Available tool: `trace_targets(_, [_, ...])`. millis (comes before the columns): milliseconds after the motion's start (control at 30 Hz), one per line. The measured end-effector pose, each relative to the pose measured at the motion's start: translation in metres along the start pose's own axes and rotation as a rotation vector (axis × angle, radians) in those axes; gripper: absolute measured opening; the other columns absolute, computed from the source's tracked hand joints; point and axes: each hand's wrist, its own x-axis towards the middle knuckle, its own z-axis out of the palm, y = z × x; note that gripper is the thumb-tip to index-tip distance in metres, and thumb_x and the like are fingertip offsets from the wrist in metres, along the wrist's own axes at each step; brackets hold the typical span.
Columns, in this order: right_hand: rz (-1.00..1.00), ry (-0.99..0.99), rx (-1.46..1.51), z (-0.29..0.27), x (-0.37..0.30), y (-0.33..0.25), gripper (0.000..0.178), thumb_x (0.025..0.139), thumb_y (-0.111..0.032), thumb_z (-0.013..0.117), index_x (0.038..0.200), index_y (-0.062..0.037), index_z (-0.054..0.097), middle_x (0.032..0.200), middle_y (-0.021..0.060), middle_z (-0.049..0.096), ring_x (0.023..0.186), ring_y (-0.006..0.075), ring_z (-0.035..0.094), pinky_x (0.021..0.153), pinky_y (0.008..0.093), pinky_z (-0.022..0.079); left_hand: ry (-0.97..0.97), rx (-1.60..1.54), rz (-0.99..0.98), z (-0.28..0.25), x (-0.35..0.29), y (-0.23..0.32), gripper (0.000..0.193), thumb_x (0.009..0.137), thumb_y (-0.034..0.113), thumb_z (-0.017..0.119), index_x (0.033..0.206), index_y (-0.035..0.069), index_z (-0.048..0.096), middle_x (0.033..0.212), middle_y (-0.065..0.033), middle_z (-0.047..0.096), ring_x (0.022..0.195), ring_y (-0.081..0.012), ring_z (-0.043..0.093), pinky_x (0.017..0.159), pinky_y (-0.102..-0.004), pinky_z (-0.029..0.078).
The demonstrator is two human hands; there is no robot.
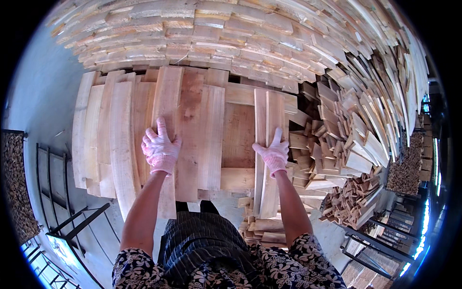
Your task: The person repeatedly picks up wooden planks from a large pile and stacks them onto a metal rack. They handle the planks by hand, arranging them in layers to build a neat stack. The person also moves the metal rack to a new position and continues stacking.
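Note:
My left hand (161, 147), in a pale glove with a pink cuff, grips a long wooden plank (168, 94) across its width, fingers at the left edge and thumb at the right. This plank lies on a row of other planks and juts toward me. To the right, my gloved right hand (273, 151) spans two narrow planks (269, 111) lying side by side, its thumb on their left edge. The undersides of both hands are hidden. Between the hands lie wider boards (209, 139), and a recess with a brown board (238, 130) shows beside the right hand's planks.
Beyond the row rises a tall stack of planks (216, 29). Short wood offcuts (332, 144) are heaped at the right, with more pieces (262, 226) low by my right arm. A black metal frame (53, 178) stands at the left on the grey floor (43, 106).

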Motion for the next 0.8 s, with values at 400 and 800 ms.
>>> trace_targets(400, [-0.115, 0.158, -0.078, -0.001, -0.009, -0.093, 0.085, 0.082, -0.053, 0.071, 0.152, -0.0275, 0.031, 0.118, 0.0273, 0.054, 0.108, 0.0454, 0.059, 0.088, 0.0568, 0.051, 0.123, -0.077, 0.048, 0.004, 0.001, -0.007, 0.08, 0.08, 0.044, 0.07, 0.148, 0.018, 0.038, 0.128, -0.0224, 0.05, 0.117, -0.0398, 0.052, 0.1, -0.0527, 0.04])
trace_targets(800, [-0.452, -0.102, 0.33, 0.031, 0.005, -0.085, 0.079, 0.088, -0.058, 0.06, 0.153, -0.0197, 0.035, 0.14, 0.0295, 0.047, 0.13, 0.047, 0.047, 0.105, 0.0536, 0.042, 0.012, -0.088, 0.014, -0.007, -0.001, 0.0, 0.088, 0.081, 0.049, 0.072, 0.154, 0.02, 0.032, 0.136, -0.0226, 0.047, 0.124, -0.0413, 0.048, 0.105, -0.0529, 0.039])
